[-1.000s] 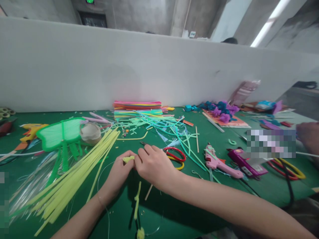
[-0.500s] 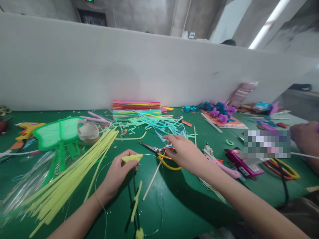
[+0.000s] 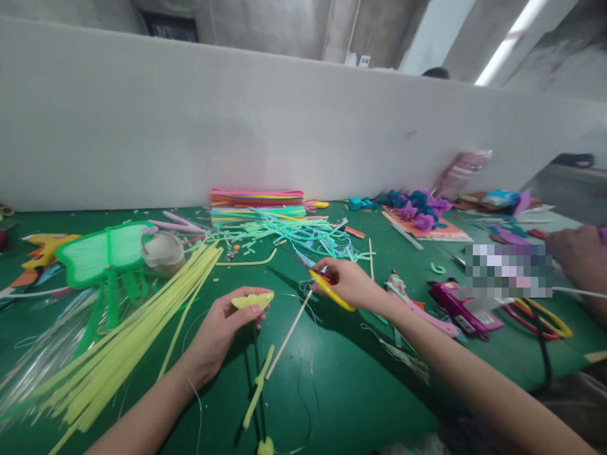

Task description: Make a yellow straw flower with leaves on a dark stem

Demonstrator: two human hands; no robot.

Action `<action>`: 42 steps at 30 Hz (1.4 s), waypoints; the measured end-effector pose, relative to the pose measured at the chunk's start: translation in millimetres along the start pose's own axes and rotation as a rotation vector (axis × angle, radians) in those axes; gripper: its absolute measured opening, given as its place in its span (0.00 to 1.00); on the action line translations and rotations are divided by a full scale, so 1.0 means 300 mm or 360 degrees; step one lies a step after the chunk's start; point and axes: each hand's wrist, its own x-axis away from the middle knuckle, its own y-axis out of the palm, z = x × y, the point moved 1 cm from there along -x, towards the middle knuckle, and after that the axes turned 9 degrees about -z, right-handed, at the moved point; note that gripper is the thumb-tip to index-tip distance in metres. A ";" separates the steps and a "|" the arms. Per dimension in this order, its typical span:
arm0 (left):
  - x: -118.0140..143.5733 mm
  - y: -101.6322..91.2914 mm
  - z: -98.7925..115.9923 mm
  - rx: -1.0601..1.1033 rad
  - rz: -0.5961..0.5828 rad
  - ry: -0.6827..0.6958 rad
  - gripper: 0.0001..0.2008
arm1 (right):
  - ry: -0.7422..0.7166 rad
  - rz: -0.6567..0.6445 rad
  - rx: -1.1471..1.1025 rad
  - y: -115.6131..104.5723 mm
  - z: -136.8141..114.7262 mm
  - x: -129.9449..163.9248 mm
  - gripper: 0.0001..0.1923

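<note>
The left hand (image 3: 222, 328) pinches a small yellow leaf (image 3: 253, 299). It looks soft and light. The right hand (image 3: 348, 282) grips yellow scissors (image 3: 331, 291) mid-table.

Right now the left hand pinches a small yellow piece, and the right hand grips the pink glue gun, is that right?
Not quite. In the head view the right hand grips the yellow-handled scissors, not the pink glue gun, which lies untouched. The left hand does pinch the small yellow piece.
</note>
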 end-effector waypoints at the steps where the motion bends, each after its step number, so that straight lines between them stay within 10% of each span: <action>1: 0.000 0.001 0.001 0.0029 -0.0006 -0.0011 0.13 | 0.0002 0.0077 -0.0083 -0.018 0.002 0.010 0.21; 6: -0.001 -0.001 -0.005 0.0065 -0.0015 -0.0031 0.13 | -0.0440 0.0313 0.0266 -0.067 -0.035 0.103 0.36; 13: -0.007 -0.003 -0.004 0.0139 -0.0025 -0.0037 0.13 | -0.0810 0.0734 0.1085 -0.041 -0.053 0.180 0.15; 42: -0.009 -0.015 -0.009 0.0249 0.0044 -0.0047 0.12 | -0.1127 0.0792 0.1523 -0.047 -0.098 0.198 0.13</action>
